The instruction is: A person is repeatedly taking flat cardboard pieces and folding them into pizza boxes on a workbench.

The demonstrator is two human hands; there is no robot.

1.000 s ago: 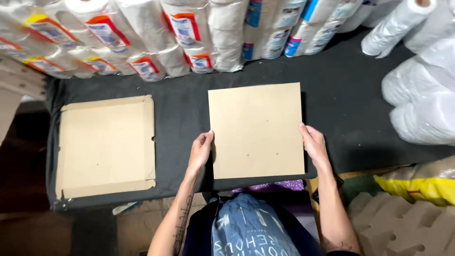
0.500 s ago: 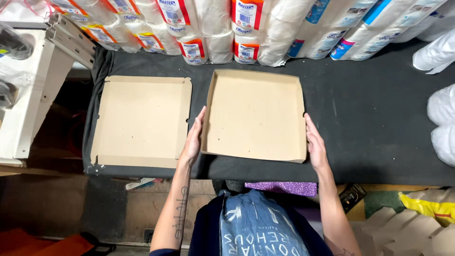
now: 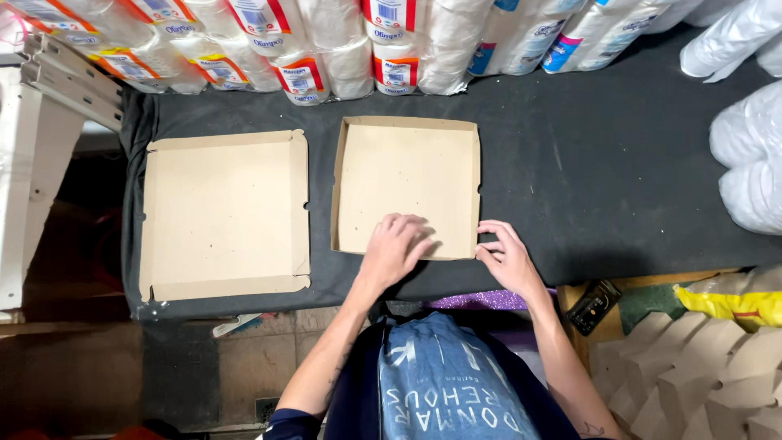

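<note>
A square brown cardboard tray (image 3: 407,163) with raised side walls lies on the dark cloth-covered table (image 3: 586,171) in front of me. My left hand (image 3: 397,248) presses flat, fingers curled, on the tray's near inside edge. My right hand (image 3: 507,257) pinches the tray's near right corner with fingertips. A second folded cardboard tray (image 3: 224,216) of the same kind lies to the left, untouched.
Wrapped paper rolls (image 3: 326,41) line the table's far edge. White plastic-wrapped stacks (image 3: 749,155) sit at the right. A yellow bag (image 3: 733,297), a dark small device (image 3: 593,305) and flat cardboard pieces (image 3: 692,375) lie at lower right. A white frame (image 3: 32,163) stands left.
My left hand moved from the tray's left wall onto its near inside edge. My right hand slid down to the near right corner. The tray's walls now stand up.
</note>
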